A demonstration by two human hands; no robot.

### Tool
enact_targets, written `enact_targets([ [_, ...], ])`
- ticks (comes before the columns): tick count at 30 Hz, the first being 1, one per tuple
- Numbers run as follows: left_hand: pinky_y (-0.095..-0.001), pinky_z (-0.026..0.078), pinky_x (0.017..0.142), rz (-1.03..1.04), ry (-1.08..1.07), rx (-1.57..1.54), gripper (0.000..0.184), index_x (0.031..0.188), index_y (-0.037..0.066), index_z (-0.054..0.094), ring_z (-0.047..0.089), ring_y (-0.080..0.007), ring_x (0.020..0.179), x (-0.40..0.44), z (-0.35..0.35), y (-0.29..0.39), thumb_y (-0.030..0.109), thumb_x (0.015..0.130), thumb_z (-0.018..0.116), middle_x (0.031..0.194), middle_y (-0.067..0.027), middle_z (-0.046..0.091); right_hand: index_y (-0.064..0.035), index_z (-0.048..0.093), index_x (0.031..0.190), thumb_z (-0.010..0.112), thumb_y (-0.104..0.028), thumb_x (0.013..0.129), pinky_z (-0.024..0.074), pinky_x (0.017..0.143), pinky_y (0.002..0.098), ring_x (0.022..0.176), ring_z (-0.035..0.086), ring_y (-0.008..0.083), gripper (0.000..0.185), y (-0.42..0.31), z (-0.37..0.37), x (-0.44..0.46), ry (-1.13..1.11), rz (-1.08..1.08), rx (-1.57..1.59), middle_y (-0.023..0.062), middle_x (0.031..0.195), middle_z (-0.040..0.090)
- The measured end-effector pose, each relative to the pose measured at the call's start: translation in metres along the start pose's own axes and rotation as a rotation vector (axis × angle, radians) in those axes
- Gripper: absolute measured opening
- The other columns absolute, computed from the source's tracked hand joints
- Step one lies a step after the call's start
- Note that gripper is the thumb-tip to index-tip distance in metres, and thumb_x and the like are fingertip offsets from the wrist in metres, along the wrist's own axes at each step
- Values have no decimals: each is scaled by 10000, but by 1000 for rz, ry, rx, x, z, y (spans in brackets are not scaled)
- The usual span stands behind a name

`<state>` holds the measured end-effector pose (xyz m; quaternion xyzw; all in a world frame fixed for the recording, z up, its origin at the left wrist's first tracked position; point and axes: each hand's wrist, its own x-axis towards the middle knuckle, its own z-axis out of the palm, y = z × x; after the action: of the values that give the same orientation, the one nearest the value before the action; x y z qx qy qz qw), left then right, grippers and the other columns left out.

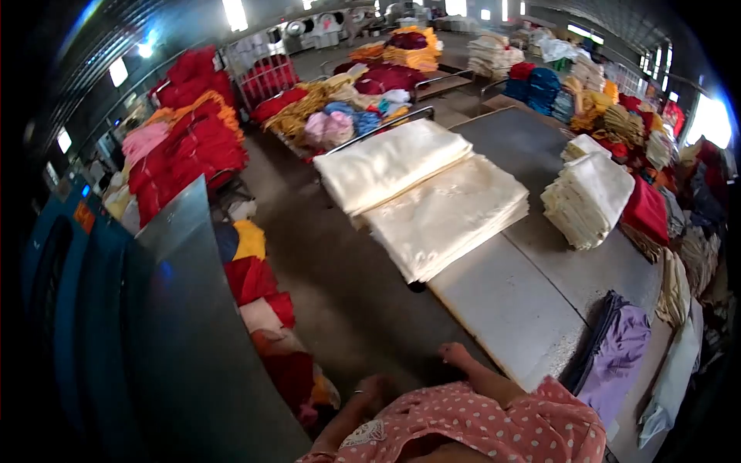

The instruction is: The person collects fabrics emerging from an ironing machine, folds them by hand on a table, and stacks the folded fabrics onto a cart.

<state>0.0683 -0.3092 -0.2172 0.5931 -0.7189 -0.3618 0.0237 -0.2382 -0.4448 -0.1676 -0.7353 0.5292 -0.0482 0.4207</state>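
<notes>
My left hand (373, 388) hangs low in front of my body, dark and blurred, with its fingers hard to make out and a band at the wrist. To its right, my right hand (455, 355) is beside the near edge of the grey table (494, 293); its fingers look loosely parted, and nothing shows in them. Both hands are apart from the cloth. Two folded stacks of cream cloth, one farther (394, 162) and one nearer (451, 212), lie side by side beyond my hands. Polka-dot clothing (478, 420) covers my front.
A blue machine with a slanted metal panel (193, 332) stands at left. Red cloth (189, 158) is piled behind it, and more cloth (258, 278) lines its side. On the right are another cream stack (590, 197), purple cloth (617, 355) and mixed heaps. Dark floor (340, 293) runs between.
</notes>
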Motion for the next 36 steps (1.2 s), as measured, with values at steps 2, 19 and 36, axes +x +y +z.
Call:
enact_targets([
  [2, -367, 434, 877, -123, -256, 369, 319, 1138, 115, 567, 553, -267, 1041, -55, 23, -55, 262, 863, 499, 1157, -133, 569, -36, 627, 877, 479, -282, 823, 483, 666, 357, 791, 612, 308, 291, 16, 32, 12, -150, -37, -70, 171, 846, 637],
  [19, -388, 417, 897, -385, 241, -699, 361, 1182, 93, 514, 531, -274, 1052, 79, -119, -7, 283, 877, 485, 1171, -129, 551, -30, 560, 1064, 487, -258, 892, 448, 762, 435, 914, 556, 361, 295, -245, -78, 85, -171, -633, 77, 182, 995, 592],
  [36, -408, 400, 917, -597, 321, -777, 409, 1227, 71, 461, 510, -280, 1064, 164, -203, -49, 304, 891, 472, 1185, -126, 533, -114, 507, 1146, 545, -248, 782, 246, 994, 424, 1233, 333, 260, 389, -157, -218, 264, 621, -451, -408, 94, 1279, 420],
])
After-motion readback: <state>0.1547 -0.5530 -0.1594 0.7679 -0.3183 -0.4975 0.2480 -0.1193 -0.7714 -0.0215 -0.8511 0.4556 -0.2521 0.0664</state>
